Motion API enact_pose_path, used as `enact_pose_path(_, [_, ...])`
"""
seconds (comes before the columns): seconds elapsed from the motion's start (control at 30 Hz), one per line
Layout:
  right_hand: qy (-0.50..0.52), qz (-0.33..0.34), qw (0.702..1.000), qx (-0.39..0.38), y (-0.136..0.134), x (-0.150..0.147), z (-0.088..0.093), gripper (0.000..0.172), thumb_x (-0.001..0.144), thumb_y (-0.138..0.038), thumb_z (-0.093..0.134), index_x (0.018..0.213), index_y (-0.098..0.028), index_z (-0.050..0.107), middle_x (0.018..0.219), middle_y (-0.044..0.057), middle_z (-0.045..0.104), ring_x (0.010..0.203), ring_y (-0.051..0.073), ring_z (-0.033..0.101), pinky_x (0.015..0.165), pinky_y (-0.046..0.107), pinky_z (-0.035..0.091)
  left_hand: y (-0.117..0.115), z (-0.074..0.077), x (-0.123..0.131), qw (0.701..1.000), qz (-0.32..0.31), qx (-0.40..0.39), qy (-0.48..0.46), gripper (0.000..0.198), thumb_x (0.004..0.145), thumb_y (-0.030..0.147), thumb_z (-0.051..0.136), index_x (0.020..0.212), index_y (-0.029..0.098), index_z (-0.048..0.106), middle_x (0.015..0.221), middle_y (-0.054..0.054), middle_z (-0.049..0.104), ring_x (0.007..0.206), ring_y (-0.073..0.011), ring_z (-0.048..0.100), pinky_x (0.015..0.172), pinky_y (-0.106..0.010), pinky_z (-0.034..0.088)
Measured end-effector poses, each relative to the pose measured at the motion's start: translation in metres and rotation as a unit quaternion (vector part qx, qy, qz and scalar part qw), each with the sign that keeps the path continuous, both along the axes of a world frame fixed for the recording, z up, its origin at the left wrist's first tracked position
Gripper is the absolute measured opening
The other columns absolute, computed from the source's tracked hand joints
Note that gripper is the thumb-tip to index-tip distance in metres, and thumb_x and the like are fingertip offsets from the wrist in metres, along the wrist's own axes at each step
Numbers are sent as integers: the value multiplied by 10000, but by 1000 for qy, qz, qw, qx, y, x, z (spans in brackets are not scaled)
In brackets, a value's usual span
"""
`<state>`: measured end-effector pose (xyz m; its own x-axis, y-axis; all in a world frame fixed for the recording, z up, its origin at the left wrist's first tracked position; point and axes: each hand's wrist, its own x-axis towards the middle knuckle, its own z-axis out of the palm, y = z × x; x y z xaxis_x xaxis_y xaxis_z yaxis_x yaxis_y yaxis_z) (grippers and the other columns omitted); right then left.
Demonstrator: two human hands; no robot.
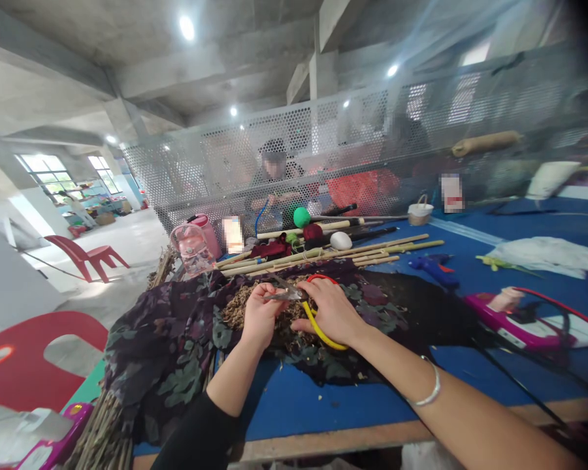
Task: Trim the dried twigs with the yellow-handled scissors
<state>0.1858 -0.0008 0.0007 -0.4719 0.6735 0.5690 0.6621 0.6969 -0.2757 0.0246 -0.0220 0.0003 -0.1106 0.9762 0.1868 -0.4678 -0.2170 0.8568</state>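
Observation:
My right hand (pixel 329 305) is wrapped around a pair of scissors (pixel 326 331) with red and yellow handles. Their metal blades point left, toward my left hand (pixel 261 314). The fingers of that hand are pinched together right by the blade tips, and whatever sits between them is too small to make out. Below both hands a heap of dry brown plant bits (pixel 238 307) lies on a dark floral cloth (pixel 176 339).
Behind the heap lie bamboo sticks (pixel 318 256), a green ball (pixel 302 217) and a white ball (pixel 341 241). To the right are a blue glue gun (pixel 434 269) and a magenta power strip (pixel 502 320). A perforated metal screen (pixel 215 163) stands across the back, with a person behind it.

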Motion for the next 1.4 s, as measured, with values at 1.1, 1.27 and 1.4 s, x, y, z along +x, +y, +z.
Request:
enact_pose_path(1.1, [-25,-49,998,-35,-7,-5,1,670,637,-654,590,1111,-190,499,973,95,546,938,249,491,791,382,373,4,-12,4,979,-12,-203,-17,54,714,128,591,662,139,580,635,-14,583,517,-53,522,519,-144,444])
enact_pose_path(1.27, [5,-59,998,-23,1,0,-1,590,662,-579,622,1096,-199,501,978,95,563,945,255,504,809,393,382,1,-6,4,984,16,-178,20,183,739,314,547,657,158,498,559,30,488,476,-69,458,466,-187,401])
enact_pose_path(1.4, [33,-34,998,-27,8,1,-6,582,677,-546,620,1114,-183,494,1014,101,569,947,256,513,833,399,391,-2,0,4,988,-38,-152,-13,287,716,387,531,591,188,368,490,75,313,413,-59,333,400,-184,320])
